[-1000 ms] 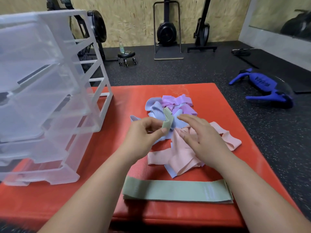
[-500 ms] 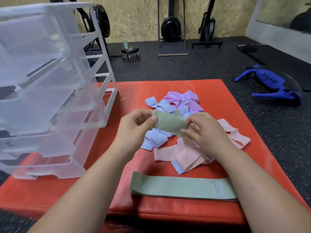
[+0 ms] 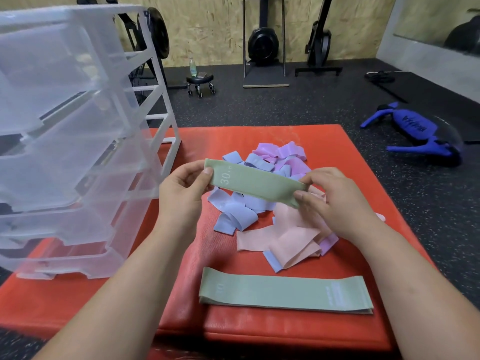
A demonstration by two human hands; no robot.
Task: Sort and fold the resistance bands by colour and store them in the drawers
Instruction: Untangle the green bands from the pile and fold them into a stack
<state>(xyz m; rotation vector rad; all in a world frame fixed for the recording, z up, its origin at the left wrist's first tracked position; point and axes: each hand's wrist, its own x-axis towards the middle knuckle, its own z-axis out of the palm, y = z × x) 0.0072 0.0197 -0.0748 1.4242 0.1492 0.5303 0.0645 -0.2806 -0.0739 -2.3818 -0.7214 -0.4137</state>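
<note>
A green band (image 3: 255, 184) is held taut just above the pile (image 3: 233, 219), with "30" printed near its left end. That end is pinched by the left hand (image 3: 181, 193), thumb on top. The other end is gripped by the right hand (image 3: 335, 203), fingers curled round it. The pile, made of blue, purple and pink bands, lies on the mat (image 3: 104, 294). A flat green band (image 3: 283, 291) is laid nearer than the pile. The drawers (image 3: 65, 152) stand left of the pile.
</note>
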